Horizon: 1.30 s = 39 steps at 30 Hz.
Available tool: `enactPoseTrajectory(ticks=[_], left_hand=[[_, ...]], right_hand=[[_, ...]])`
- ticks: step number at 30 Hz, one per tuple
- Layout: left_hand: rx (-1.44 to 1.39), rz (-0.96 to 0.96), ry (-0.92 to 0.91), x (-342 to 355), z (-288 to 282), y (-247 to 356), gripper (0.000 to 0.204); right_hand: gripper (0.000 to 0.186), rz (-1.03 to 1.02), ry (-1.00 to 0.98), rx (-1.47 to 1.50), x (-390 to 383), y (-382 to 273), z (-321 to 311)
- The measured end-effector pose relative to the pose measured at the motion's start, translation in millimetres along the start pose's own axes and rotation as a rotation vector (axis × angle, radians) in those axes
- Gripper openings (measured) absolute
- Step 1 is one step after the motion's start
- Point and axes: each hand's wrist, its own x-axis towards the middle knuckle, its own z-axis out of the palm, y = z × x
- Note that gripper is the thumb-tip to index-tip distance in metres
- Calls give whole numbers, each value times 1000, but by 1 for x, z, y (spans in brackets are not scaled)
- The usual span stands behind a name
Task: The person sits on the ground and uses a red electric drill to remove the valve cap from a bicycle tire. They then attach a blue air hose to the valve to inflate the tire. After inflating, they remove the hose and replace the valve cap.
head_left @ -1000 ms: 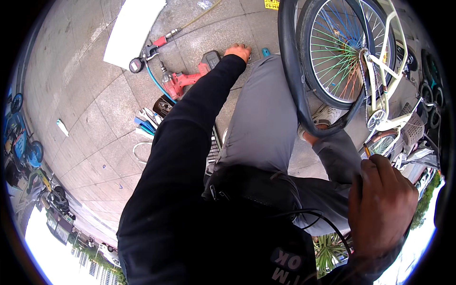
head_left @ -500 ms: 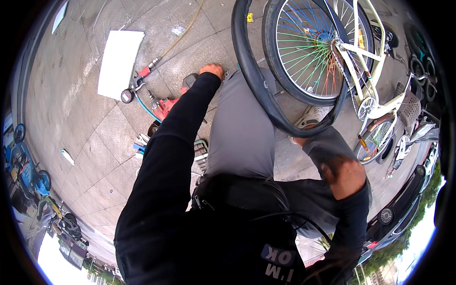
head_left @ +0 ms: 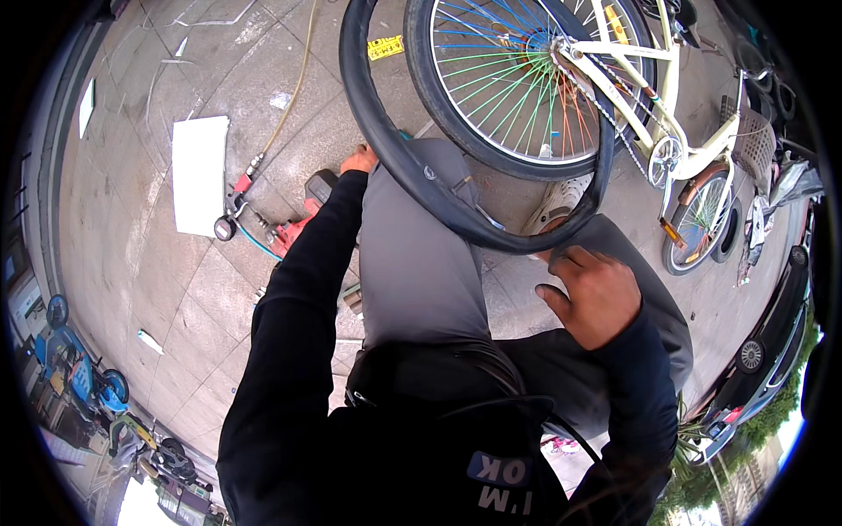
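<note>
A black bicycle inner tube (head_left: 500, 238) lies in a loop over my left knee and around the rear of a cream bicycle (head_left: 693, 162). The loop encloses part of the wheel with coloured spokes (head_left: 491, 110). My left hand (head_left: 358, 159) is low beside my left knee, next to the tube; its fingers are mostly hidden. My right hand (head_left: 598, 294) is above my right leg, just below the near curve of the tube. Its thumb stands apart from the fingers and nothing shows in it. A valve stem shows on the tube over my knee.
Left of my left arm lie a red cordless power tool (head_left: 288, 235) and an air inflator with a gauge (head_left: 225, 228) on a yellowish hose (head_left: 298, 88). A white panel (head_left: 200, 175) rests on the paving. A parked black car (head_left: 754, 351) stands at the right.
My right hand has risen off my right leg and moved up and left toward the tube, its thumb spreading. My left hand has dropped behind the knee's edge. The whole view has shifted.
</note>
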Motion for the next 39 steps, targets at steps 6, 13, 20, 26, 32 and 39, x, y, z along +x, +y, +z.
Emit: enactPoseTrajectory(ticks=[6, 13, 20, 26, 32, 39], left_hand=[[-161, -69, 243, 3, 30, -4, 40], [-179, -40, 326, -14, 15, 15, 37], [-400, -85, 467, -16, 4, 1, 34], [-1299, -89, 674, -50, -13, -26, 18], [-514, -111, 435, -68, -14, 12, 26], [-298, -325, 387, -9, 22, 15, 36]], right_hand=[[31, 2, 17, 36, -2, 12, 0], [28, 29, -46, 14, 2, 14, 10], [28, 18, -66, 40, 12, 21, 17], [28, -1, -46, 11, 21, 13, 9], [32, -8, -52, 43, 17, 9, 11], [35, -41, 2, 38, 27, -1, 7]])
